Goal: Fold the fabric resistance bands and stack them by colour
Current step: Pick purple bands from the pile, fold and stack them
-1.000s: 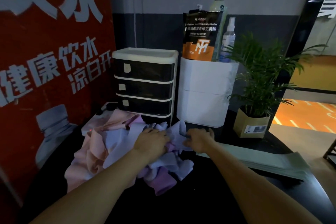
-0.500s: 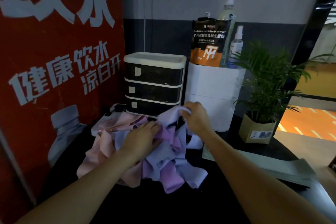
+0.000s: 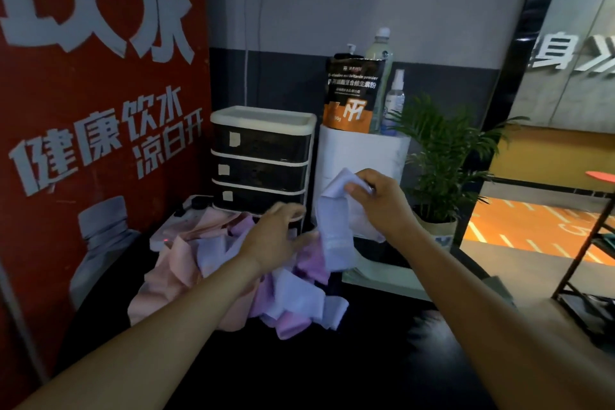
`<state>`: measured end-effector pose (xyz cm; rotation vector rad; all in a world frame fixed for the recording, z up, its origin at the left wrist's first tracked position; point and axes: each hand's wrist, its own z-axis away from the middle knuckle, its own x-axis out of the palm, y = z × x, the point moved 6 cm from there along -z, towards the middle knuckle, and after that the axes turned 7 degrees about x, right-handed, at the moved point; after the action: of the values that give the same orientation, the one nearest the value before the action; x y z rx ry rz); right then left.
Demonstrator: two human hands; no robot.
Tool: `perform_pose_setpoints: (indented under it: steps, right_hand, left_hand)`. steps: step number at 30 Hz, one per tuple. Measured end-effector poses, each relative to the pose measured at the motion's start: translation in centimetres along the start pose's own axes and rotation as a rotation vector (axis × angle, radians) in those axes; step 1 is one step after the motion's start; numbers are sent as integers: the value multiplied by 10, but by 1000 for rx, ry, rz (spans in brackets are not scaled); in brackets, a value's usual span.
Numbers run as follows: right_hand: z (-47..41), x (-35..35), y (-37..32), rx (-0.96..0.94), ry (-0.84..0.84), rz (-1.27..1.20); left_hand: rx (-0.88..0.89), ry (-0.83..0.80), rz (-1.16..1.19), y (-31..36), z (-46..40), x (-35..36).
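Observation:
A loose pile of fabric bands [image 3: 206,263] in pink, lavender and purple lies on the dark table [image 3: 332,369]. My right hand [image 3: 382,203] pinches the top end of a lavender band [image 3: 332,226] and holds it raised above the pile, its lower end hanging down to the heap. My left hand [image 3: 276,240] hovers over the middle of the pile with fingers spread and relaxed, its fingertips reaching toward the hanging band.
Behind the pile stands a three-drawer organiser [image 3: 263,160], a white box [image 3: 359,170] bearing a powder pouch [image 3: 352,93] and bottles, and a potted plant [image 3: 442,170]. Flat pale green sheets [image 3: 382,280] lie at right. A red poster wall [image 3: 93,110] bounds the left.
My right hand has pulled the lavender band up out of the pile and lifted it higher. My left hand has come off the heap and opened toward the band.

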<state>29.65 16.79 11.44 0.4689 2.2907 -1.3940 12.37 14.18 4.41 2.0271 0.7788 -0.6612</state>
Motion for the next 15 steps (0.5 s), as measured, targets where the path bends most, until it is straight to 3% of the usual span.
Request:
perform_pose_setpoints:
  steps: [5, 9, 12, 15]
  right_hand:
    - [41, -29, -4, 3, -24, -26]
    - [71, -57, 25, 152, 73, -45]
    - [96, -63, 48, 225, -9, 72]
    - [114, -60, 69, 319, -138, 174]
  left_hand:
    - [39, 17, 110, 50, 7, 20]
    - [-30, 44, 72, 53, 33, 28]
    - [-69, 28, -9, 46, 52, 27]
    - [-72, 23, 54, 43, 69, 21]
